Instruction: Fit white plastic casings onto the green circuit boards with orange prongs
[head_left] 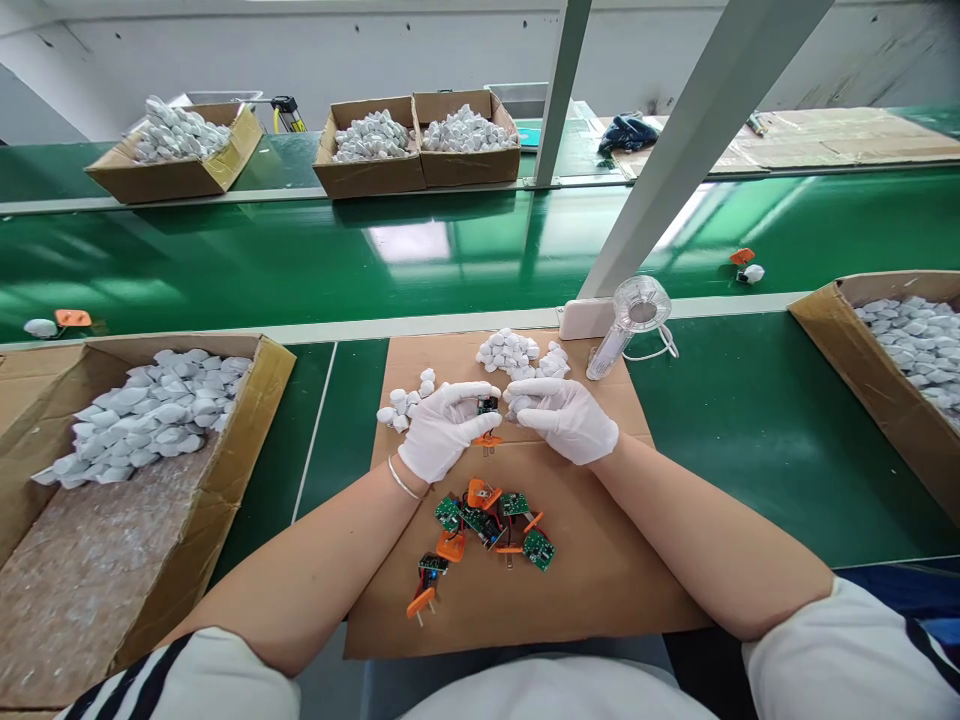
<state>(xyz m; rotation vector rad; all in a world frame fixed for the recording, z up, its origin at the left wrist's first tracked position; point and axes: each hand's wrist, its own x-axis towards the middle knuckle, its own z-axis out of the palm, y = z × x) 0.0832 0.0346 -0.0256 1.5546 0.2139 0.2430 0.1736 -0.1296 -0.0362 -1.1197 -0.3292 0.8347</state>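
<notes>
My left hand, in a white glove, pinches a small circuit board whose orange plug piece with metal prongs hangs below the fingers. Facing it, my gloved right hand is closed on a white plastic shell, mostly covered by the fingers. The two parts are close together but apart. Nearer my body, several green circuit boards wired to orange plug pieces lie on a cardboard sheet. Small piles of white shells sit just beyond my hands.
A large carton of white pieces stands at left, another carton at right. Beyond the bench runs a green conveyor belt carrying a few parts. A clear handheld fan and a slanted metal post stand behind the cardboard.
</notes>
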